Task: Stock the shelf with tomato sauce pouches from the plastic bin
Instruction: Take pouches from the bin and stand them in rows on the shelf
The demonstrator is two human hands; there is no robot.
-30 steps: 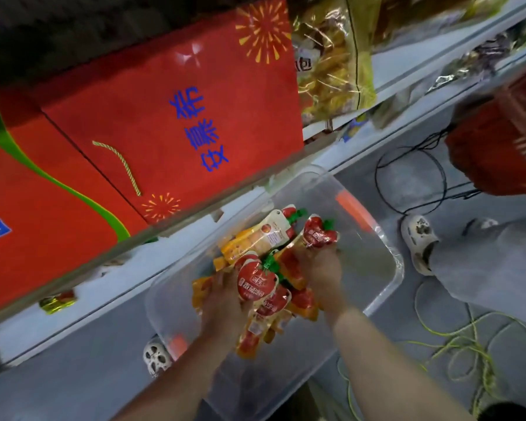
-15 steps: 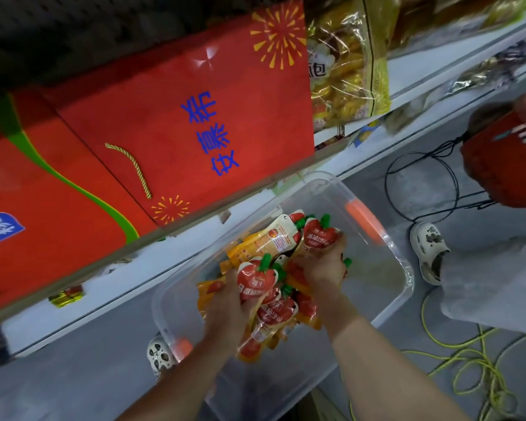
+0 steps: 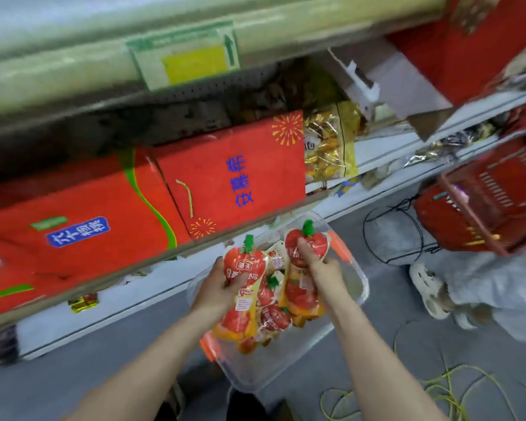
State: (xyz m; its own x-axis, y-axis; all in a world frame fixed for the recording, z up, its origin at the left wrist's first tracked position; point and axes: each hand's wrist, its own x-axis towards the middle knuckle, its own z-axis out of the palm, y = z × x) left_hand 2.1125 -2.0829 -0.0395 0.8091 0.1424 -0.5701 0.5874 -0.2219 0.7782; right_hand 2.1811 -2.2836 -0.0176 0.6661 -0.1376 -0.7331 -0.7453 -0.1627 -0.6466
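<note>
A clear plastic bin (image 3: 289, 372) with orange latches stands on the floor below the shelves. Several tomato sauce pouches (image 3: 271, 317) lie inside it, red and yellow with green caps. My left hand (image 3: 217, 287) grips a pouch (image 3: 243, 268) held upright above the bin. My right hand (image 3: 325, 268) grips another pouch (image 3: 308, 243), also upright with its green cap on top. Both pouches hang just below the edge of the shelf (image 3: 152, 262) that carries the red boxes.
Red gift boxes (image 3: 231, 177) and a yellow snack bag (image 3: 328, 144) fill the shelf above the bin. A red shopping basket (image 3: 486, 196) sits at the right, with black cables (image 3: 392, 235) and yellow-green cord (image 3: 438, 387) on the floor. Another person's shoe (image 3: 428, 290) is at the right.
Both hands have lifted out of the bin, each with a pouch raised toward the shelf edge. The camera has tilted up, showing a higher shelf.
</note>
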